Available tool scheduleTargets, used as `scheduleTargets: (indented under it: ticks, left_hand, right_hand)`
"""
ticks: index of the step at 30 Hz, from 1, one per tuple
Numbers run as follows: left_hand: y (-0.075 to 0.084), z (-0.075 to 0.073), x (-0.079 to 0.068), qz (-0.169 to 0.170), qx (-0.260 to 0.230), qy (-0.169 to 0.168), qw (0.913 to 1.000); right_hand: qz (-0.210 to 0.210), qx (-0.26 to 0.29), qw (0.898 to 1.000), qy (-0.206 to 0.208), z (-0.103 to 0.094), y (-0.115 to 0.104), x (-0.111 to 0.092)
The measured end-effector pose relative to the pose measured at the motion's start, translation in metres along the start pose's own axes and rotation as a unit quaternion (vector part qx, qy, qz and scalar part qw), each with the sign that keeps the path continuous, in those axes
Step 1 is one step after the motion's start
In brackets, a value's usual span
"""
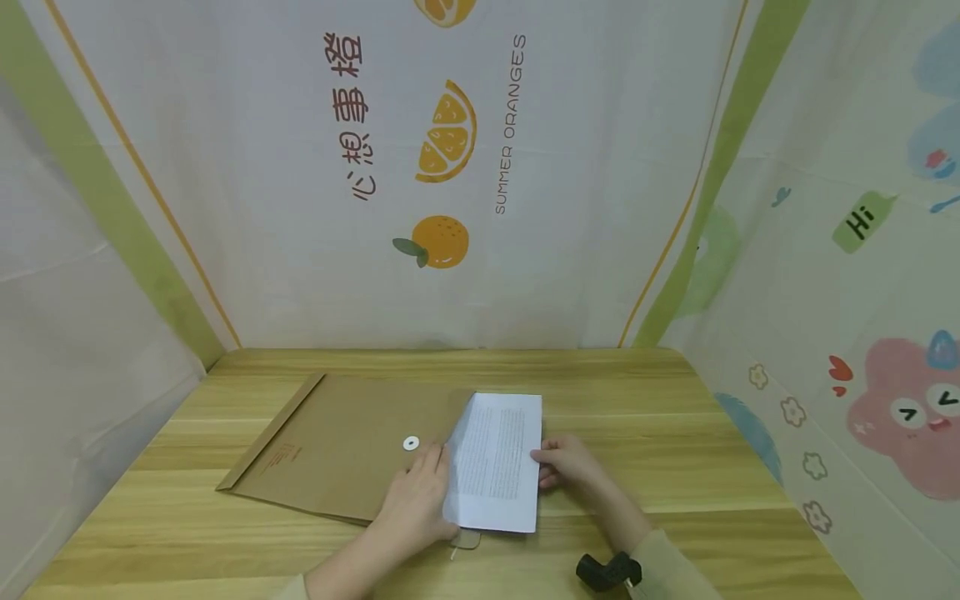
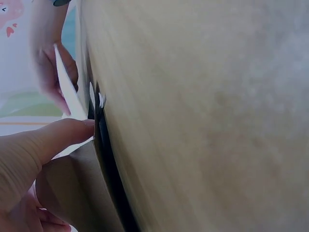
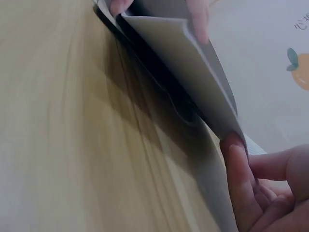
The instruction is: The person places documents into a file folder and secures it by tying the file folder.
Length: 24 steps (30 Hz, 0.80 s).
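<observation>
A brown kraft document envelope (image 1: 337, 442) lies across the wooden table, with a white button disc on its upper face. White printed sheets (image 1: 495, 458) stick out of its right-hand mouth. My left hand (image 1: 418, 496) grips the envelope at that mouth, thumb at the near edge and fingers on top. The left wrist view has the left thumb (image 2: 67, 133) against the envelope's edge. My right hand (image 1: 566, 462) pinches the outer edge of the sheets between thumb and fingers. In the right wrist view, the sheets (image 3: 207, 92) slope up out of the mouth, their outer edge above the table.
A small flap (image 1: 467, 540) with a bit of string shows under the near side of the sheets. The wooden table (image 1: 660, 433) runs back to a white printed curtain (image 1: 585, 208). A black device (image 1: 609, 572) is strapped at the right wrist.
</observation>
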<state>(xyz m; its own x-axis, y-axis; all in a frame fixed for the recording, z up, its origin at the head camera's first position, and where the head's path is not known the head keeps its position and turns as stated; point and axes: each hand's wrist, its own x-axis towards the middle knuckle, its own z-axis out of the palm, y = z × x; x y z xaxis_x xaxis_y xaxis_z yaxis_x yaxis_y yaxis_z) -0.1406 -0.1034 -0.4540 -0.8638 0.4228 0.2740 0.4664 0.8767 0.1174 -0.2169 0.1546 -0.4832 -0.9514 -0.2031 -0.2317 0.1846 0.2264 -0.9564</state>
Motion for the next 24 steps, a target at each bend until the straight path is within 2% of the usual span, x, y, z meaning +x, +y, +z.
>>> scheduleTargets:
  ticks: [16, 24]
  left_hand:
    - [0.003, 0.002, -0.001, 0.015, -0.002, 0.01, 0.9998]
    - [0.003, 0.002, -0.001, 0.016, -0.009, 0.017, 0.9997]
  right_hand:
    - [0.009, 0.041, 0.999, -0.007, 0.057, -0.019, 0.019]
    - [0.015, 0.04, 0.999, -0.01, 0.075, -0.027, 0.025]
